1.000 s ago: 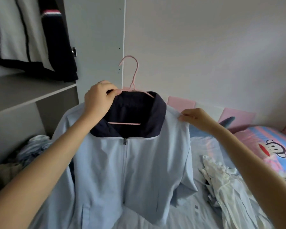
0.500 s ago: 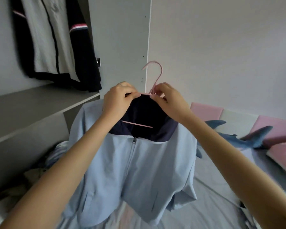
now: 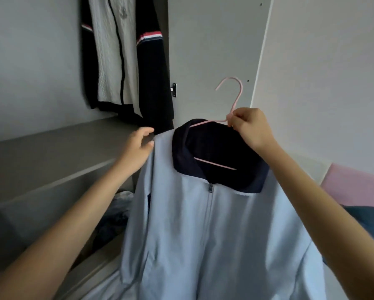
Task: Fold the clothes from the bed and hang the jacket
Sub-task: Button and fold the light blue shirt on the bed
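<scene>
The right hand [image 3: 249, 124] pinched the pink hanger [image 3: 214, 163], the left hand [image 3: 138, 146] touched the jacket [image 3: 203, 234] with loose fingers; a tilt could slide it off

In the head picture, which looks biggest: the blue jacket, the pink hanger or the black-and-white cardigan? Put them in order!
1. blue jacket, but it is nearest the camera.
2. black-and-white cardigan, farther off and cut by the top edge, so real size is unsure.
3. pink hanger, partly hidden in the jacket.
</scene>
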`<move>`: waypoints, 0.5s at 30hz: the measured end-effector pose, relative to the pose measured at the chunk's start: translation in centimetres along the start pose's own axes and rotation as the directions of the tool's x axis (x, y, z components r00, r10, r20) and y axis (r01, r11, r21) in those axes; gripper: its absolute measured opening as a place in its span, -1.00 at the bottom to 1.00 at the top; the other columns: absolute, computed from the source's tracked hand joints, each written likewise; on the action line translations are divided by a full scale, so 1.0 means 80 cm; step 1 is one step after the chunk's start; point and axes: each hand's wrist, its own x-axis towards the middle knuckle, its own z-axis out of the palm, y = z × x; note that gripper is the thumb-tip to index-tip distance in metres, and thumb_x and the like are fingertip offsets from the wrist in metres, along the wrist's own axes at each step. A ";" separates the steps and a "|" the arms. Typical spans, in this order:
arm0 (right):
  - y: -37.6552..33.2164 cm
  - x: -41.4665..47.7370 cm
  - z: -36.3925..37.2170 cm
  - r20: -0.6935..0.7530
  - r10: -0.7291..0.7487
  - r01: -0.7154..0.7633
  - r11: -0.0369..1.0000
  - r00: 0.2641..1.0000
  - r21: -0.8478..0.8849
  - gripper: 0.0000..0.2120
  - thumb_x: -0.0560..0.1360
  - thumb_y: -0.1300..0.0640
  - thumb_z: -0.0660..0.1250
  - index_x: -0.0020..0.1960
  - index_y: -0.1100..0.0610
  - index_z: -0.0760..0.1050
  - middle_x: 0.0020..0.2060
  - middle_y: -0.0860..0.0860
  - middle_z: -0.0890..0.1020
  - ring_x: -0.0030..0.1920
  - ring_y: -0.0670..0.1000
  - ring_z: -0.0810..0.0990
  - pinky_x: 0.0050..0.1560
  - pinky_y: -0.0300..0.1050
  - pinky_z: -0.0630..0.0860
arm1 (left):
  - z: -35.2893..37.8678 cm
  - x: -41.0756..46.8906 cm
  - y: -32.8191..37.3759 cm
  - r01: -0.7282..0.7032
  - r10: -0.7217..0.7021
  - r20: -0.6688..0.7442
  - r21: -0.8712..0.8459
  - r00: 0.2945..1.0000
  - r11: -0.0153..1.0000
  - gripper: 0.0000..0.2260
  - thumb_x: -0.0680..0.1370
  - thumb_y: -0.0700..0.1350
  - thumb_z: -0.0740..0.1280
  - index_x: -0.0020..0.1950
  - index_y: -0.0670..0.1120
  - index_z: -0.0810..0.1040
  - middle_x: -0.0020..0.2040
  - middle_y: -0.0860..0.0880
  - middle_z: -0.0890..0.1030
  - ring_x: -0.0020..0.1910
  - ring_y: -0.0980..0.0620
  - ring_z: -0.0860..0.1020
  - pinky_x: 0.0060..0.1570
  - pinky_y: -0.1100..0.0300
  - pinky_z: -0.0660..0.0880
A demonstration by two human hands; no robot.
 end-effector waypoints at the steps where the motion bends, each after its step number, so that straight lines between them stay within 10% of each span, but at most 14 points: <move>1: 0.015 0.022 0.003 0.004 -0.012 0.012 1.000 1.000 -0.001 -0.70 0.53 0.09 0.25 -0.37 0.10 0.46 -0.50 -0.01 0.45 -0.42 -0.02 0.38 -0.31 -0.09 0.31 | 0.016 0.015 -0.008 0.054 -0.052 0.076 -0.015 0.996 0.998 -0.62 0.56 -0.29 0.27 0.37 -0.13 0.36 0.25 -0.05 0.41 0.26 0.07 0.38 0.17 0.26 0.26; 8: 0.100 0.115 0.009 0.053 -0.058 0.055 0.997 0.997 0.058 -0.68 0.50 -0.04 0.21 -0.35 0.10 0.44 -0.53 -0.06 0.40 -0.44 -0.05 0.34 -0.31 -0.09 0.30 | 0.069 0.051 -0.092 0.253 -0.258 0.009 0.167 0.966 0.953 -0.65 0.49 -0.42 0.23 -0.09 0.07 0.45 -0.27 0.00 0.52 -0.27 -0.04 0.59 -0.13 0.03 0.48; 15: 0.115 0.127 0.059 0.211 -0.195 0.170 0.977 0.958 0.131 -0.74 0.50 -0.10 0.23 -0.32 -0.04 0.45 -0.40 -0.01 0.58 -0.35 0.01 0.49 -0.23 -0.05 0.40 | 0.077 0.103 -0.034 -0.138 0.149 -0.034 0.212 0.988 0.967 -0.63 0.50 -0.21 0.41 0.30 -0.15 0.48 0.19 -0.03 0.45 0.17 0.12 0.43 0.20 0.43 0.29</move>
